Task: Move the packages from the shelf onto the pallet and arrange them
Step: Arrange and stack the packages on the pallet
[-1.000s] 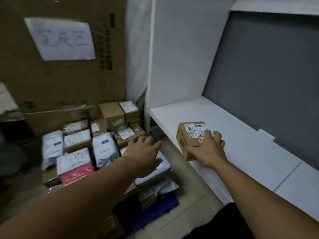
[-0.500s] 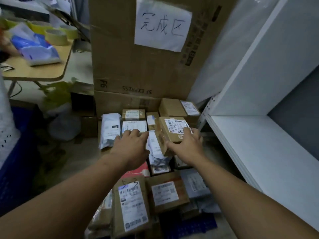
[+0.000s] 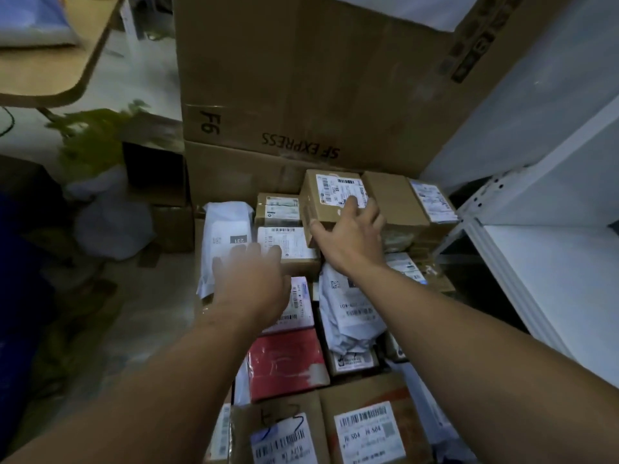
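Observation:
My right hand (image 3: 351, 234) grips a small brown cardboard box (image 3: 330, 199) with a white label, thumb on its left side and fingers over the top. The box sits at the far end of the parcel stack, against the big carton. My left hand (image 3: 249, 277) hovers open and blurred over the white-labelled parcels (image 3: 284, 241) just left of it, holding nothing. Several packages fill the stack: white poly bags (image 3: 227, 232), a red parcel (image 3: 284, 361) and labelled brown boxes (image 3: 368, 426). The pallet under them is hidden. The white shelf (image 3: 569, 269) lies to the right.
A tall SF Express carton (image 3: 301, 95) walls off the back of the stack. Left of the stack there is bare floor (image 3: 150, 313), a green plant (image 3: 90, 142) and a wooden table edge (image 3: 77, 78). The shelf's metal upright (image 3: 482, 202) stands close on the right.
My right hand carried the small brown box from the shelf across to the far end of the stack. My left hand moved with it over the parcels. The view swung left and down.

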